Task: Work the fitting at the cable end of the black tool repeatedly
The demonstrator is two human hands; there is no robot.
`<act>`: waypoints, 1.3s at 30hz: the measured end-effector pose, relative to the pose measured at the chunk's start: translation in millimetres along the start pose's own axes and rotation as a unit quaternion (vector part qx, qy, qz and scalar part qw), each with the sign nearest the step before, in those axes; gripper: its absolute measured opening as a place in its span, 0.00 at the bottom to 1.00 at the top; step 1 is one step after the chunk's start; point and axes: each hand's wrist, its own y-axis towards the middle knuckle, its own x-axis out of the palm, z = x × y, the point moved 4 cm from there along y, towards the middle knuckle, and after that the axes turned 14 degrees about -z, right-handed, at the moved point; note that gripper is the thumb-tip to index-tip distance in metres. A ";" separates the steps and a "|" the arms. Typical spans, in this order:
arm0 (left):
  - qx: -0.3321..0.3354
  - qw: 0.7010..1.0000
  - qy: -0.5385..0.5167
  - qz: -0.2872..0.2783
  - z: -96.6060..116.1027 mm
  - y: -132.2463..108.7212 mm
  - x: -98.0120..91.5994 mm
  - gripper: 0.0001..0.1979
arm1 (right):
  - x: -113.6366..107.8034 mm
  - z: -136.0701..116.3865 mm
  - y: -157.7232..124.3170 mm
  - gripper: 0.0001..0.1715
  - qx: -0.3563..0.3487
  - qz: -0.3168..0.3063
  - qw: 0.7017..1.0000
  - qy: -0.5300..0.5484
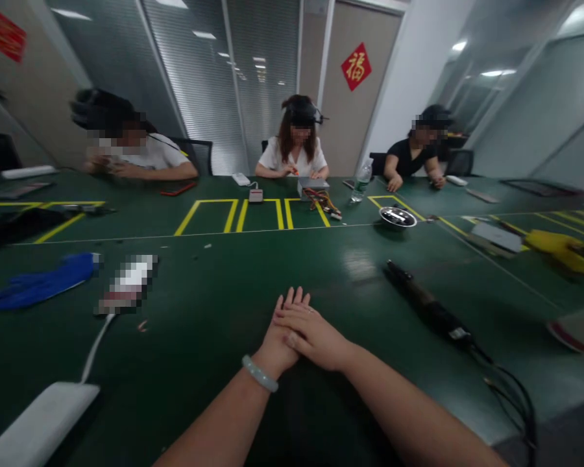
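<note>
My left hand [278, 342] lies on the green table with its fingers stretched forward, a pale bracelet [259, 373] round its wrist. Across its back rests my right hand [322, 337], fingers flat and a ring on one of them. Neither hand holds anything. To the right of them lies a dark electric screwdriver [431, 305], its cable running toward the near right edge. Over on the left, a white power bank [41, 421] is joined by a white cable [96, 347] to a small blurred-out device [129, 284].
A blue glove [48, 280] lies at the left. Farther off are a metal bowl [398, 217], a water bottle [361, 181] and a metal box [313, 188] with coloured wires. Three people sit across the table. Yellow tape [207, 202] marks its far half.
</note>
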 end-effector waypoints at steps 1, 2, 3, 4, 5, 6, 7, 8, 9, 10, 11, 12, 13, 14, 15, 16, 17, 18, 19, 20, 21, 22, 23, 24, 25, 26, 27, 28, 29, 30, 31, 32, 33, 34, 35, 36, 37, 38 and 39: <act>-0.010 1.000 -0.006 -0.002 -0.9 1.2 1.8 0.32 | -0.2 -0.4 0.0 0.25 -0.003 0.002 1.000 -0.006; -0.003 1.000 -0.015 -0.005 -0.8 2.3 3.1 0.33 | -0.3 -0.6 0.1 0.25 -0.006 0.001 1.000 -0.013; 0.003 1.000 -0.027 -0.006 -1.5 3.1 3.2 0.33 | -0.7 -0.6 0.0 0.25 -0.009 -0.001 1.000 -0.022; 0.009 0.999 -0.039 -0.008 -2.5 3.7 2.1 0.33 | -2.1 -0.1 -0.6 0.26 -0.012 -0.003 0.999 -0.032; 0.018 0.998 -0.053 -0.014 -3.7 4.1 -0.1 0.33 | -5.0 1.6 -2.2 0.26 -0.012 -0.005 0.999 -0.045; 0.024 0.997 -0.071 -0.022 -5.3 4.2 -3.4 0.32 | -10.1 5.1 -5.4 0.27 -0.005 -0.003 0.998 -0.061; 0.044 0.994 -0.090 -0.032 -5.9 4.0 -7.6 0.31 | -18.1 11.1 -10.9 0.28 0.013 0.009 0.997 -0.080; 0.052 0.992 -0.109 -0.038 -7.2 3.5 -12.7 0.30 | -29.3 19.9 -19.3 0.28 0.044 0.033 0.993 -0.102; 0.041 0.990 -0.128 -0.036 -9.7 3.0 -18.3 0.30 | -43.6 31.5 -31.4 0.28 0.090 0.072 0.985 -0.126; 0.035 0.988 -0.143 -0.038 -11.4 2.3 -23.5 0.30 | -59.8 45.4 -47.5 0.28 0.147 0.122 0.971 -0.147; 0.034 0.986 -0.154 -0.044 -12.1 1.7 -27.7 0.30 | -76.9 60.7 -68.0 0.27 0.211 0.181 0.947 -0.164; 0.032 0.985 -0.164 -0.050 -12.6 1.2 -31.3 0.31 | -92.9 76.2 -92.1 0.26 0.274 0.240 0.915 -0.175; 0.032 0.983 -0.170 -0.057 -12.5 0.6 -34.0 0.31 | -106.1 91.1 -118.5 0.26 0.330 0.290 0.880 -0.178; 0.034 0.982 -0.174 -0.063 -12.3 0.2 -36.1 0.31 | -116.0 104.7 -146.4 0.26 0.380 0.335 0.845 -0.175; 0.033 0.981 -0.177 -0.067 -12.1 -0.3 -37.8 0.31 | -121.4 116.3 -172.7 0.28 0.411 0.355 0.822 -0.171; 0.033 0.981 -0.179 -0.069 -12.0 -0.8 -39.3 0.31 | -123.4 125.5 -198.9 0.30 0.444 0.377 0.795 -0.168; 0.032 0.980 -0.181 -0.071 -12.0 -1.3 -40.6 0.30 | -121.9 132.2 -224.2 0.32 0.483 0.398 0.762 -0.166; 0.031 0.980 -0.183 -0.070 -12.0 -1.8 -41.9 0.30 | -117.4 136.1 -245.4 0.33 0.507 0.408 0.740 -0.170; 0.030 0.980 -0.186 -0.069 -12.2 -2.5 -43.2 0.30 | -110.6 137.8 -262.4 0.33 0.521 0.410 0.728 -0.175; 0.028 0.979 -0.190 -0.067 -12.4 -3.3 -44.4 0.30 | -102.3 138.4 -274.7 0.33 0.528 0.404 0.726 -0.178; 0.025 0.979 -0.194 -0.063 -12.8 -4.1 -45.5 0.30 | -93.4 138.5 -282.3 0.34 0.526 0.389 0.735 -0.179; 0.024 0.978 -0.199 -0.058 -13.2 -5.0 -46.3 0.29 | -84.8 138.5 -285.9 0.36 0.521 0.370 0.748 -0.179; 0.022 0.977 -0.204 -0.053 -13.6 -5.9 -46.9 0.29 | -77.2 138.4 -286.5 0.38 0.517 0.352 0.760 -0.180; 0.022 0.977 -0.209 -0.048 -13.9 -6.6 -47.0 0.29 | -71.4 138.4 -285.0 0.41 0.513 0.337 0.767 -0.186; 0.023 0.976 -0.214 -0.042 -14.3 -7.2 -46.8 0.29 | -67.7 138.3 -282.2 0.43 0.511 0.330 0.769 -0.195; 0.024 0.975 -0.219 -0.035 -14.6 -7.7 -46.2 0.29 | -65.9 138.3 -279.0 0.44 0.512 0.329 0.767 -0.205; 0.025 0.974 -0.225 -0.028 -15.0 -8.0 -45.2 0.29 | -65.7 138.6 -275.9 0.45 0.516 0.331 0.761 -0.215; 0.026 0.972 -0.231 -0.020 -15.5 -8.2 -44.1 0.29 | -66.4 139.3 -273.4 0.45 0.523 0.333 0.753 -0.219; 0.027 0.971 -0.237 -0.012 -16.0 -8.3 -42.9 0.28 | -67.6 140.4 -271.8 0.45 0.534 0.333 0.746 -0.219; 0.028 0.970 -0.242 -0.006 -16.4 -8.4 -41.5 0.28 | -68.7 142.0 -271.2 0.45 0.546 0.329 0.740 -0.213; 0.027 0.969 -0.247 -0.003 -16.9 -8.5 -40.2 0.28 | -69.7 143.7 -271.4 0.45 0.559 0.323 0.736 -0.205; 0.026 0.968 -0.251 -0.002 -17.2 -8.5 -38.9 0.28 | -70.2 145.4 -272.4 0.45 0.571 0.316 0.732 -0.195; 0.025 0.967 -0.254 -0.003 -17.4 -8.5 -37.9 0.28 | -70.5 146.8 -273.8 0.43 0.579 0.311 0.730 -0.186; 0.026 0.966 -0.256 -0.004 -17.4 -8.6 -37.3 0.28 | -70.6 148.0 -275.2 0.42 0.585 0.308 0.729 -0.179; 0.025 0.966 -0.257 -0.005 -17.3 -8.8 -37.1 0.28 | -70.5 148.6 -276.3 0.41 0.587 0.307 0.729 -0.172; 0.026 0.966 -0.257 -0.003 -17.1 -8.9 -37.4 0.28 | -70.4 148.6 -277.1 0.40 0.587 0.307 0.730 -0.168; 0.025 0.966 -0.256 -0.001 -16.8 -9.1 -37.9 0.28 | -70.2 147.8 -277.3 0.40 0.585 0.309 0.731 -0.166; 0.023 0.967 -0.254 0.002 -16.5 -9.2 -38.4 0.28 | -69.9 146.1 -276.8 0.40 0.583 0.311 0.733 -0.165; 0.021 0.967 -0.253 0.004 -16.3 -9.2 -38.8 0.28 | -69.5 143.2 -275.5 0.40 0.578 0.312 0.736 -0.165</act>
